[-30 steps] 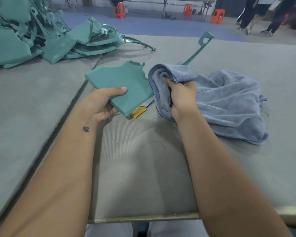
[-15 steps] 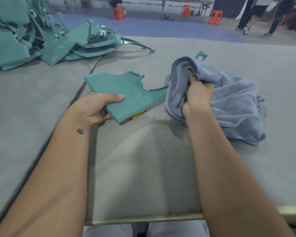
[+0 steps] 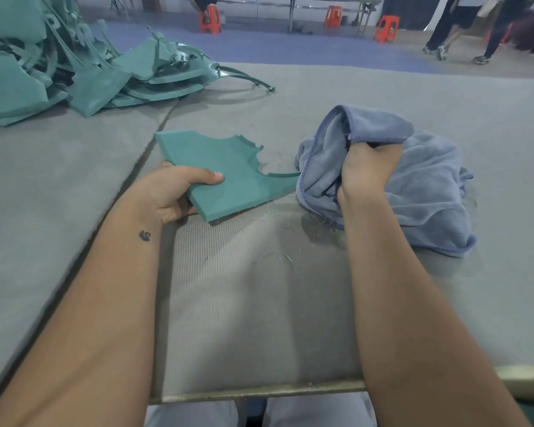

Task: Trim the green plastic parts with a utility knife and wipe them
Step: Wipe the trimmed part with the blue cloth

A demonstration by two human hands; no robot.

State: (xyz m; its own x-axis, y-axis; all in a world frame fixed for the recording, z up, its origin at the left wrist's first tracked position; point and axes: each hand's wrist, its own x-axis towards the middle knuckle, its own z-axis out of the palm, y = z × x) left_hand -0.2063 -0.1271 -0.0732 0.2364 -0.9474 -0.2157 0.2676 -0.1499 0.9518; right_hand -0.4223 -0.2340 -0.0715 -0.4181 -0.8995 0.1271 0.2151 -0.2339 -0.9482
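- Two hands busy: my left hand [image 3: 170, 192] pinches the part [image 3: 228, 177] mid-frame, right hand [image 3: 367, 171] fisted in the cloth [image 3: 429, 186].
- Risk — its thin arm, buried under cloth, could snag and bend.

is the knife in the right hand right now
No, the right hand grips a bunched blue cloth, while the left hand holds the green plastic part; no knife shows.
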